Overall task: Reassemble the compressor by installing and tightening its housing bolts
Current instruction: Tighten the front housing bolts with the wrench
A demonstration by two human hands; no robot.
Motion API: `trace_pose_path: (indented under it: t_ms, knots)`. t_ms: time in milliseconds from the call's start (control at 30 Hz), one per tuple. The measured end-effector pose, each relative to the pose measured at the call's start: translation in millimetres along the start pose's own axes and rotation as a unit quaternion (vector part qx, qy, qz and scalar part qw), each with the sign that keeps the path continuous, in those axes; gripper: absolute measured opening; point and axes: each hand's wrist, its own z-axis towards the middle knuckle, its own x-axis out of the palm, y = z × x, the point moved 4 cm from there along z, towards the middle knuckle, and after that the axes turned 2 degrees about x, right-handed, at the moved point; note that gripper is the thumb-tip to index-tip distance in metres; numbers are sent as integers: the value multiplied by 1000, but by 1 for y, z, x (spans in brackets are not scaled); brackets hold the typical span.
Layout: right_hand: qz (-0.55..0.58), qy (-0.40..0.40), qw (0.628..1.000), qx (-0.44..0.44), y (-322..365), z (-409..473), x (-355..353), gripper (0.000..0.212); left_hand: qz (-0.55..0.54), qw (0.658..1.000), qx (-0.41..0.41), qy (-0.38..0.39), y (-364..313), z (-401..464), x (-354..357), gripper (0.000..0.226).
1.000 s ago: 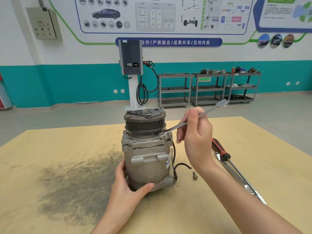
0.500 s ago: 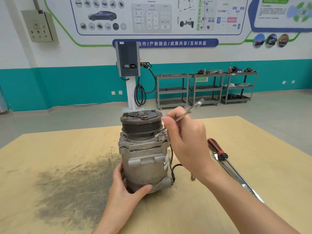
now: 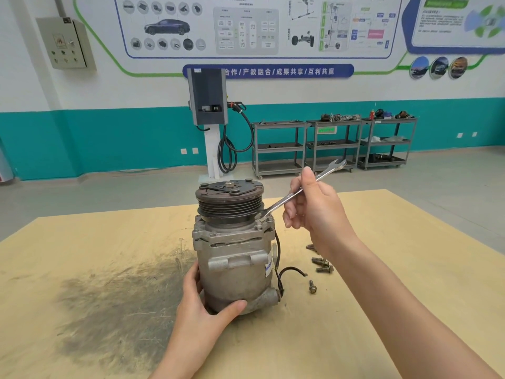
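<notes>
1. compressor standing upright near the middle of the wooden table, pulley end up, grey housing below.
2. left hand wrapped around the lower housing, thumb across the front near the base, fingers curled behind the left side, gripping it.
3. right hand raised to the right of the pulley, fingers curled around the shank of a combination wrench, holding it.
4. wrench slanted up and to the right; lower end seated at a housing bolt on the right front flange just under the pulley, open end up in the air past the hand.
5. loose bolts lying in a small cluster on the table right of the compressor, partly hidden by the right forearm; one more single bolt nearer, just beside the black wire hanging off the compressor's right side.
6. dark grey smudge on the tabletop to the left of the compressor.
7. background: charging post against the teal and white wall, metal shelving carts to its right, grey electrical box upper left.
</notes>
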Motion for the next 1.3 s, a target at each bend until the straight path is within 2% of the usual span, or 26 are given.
trace_pose_path:
  t_ms: [167,367,867,967,1100,1200,1300]
  knots:
    - [33,-2,995,91,-12,3,-1,43,1,1000,2,-1,2,0,0,104]
    - [70,19,994,81,-12,4,0,42,0,1000,-1,1,0,1,-1,108]
    - [141,50,969,198,-37,5,5,34,-3,1000,5,7,0,-1,-1,108]
    - [132,38,974,180,-36,5,6,34,-3,1000,5,8,1,-1,-2,108]
    - [107,-1,991,85,-29,3,7,40,-5,1000,3,9,2,0,-3,109]
    - [127,-26,991,16,-25,-1,10,41,-7,1000,0,8,2,0,-2,103]
    - [161,-48,986,-1,-28,-4,13,41,-9,1000,-1,9,2,0,-1,102]
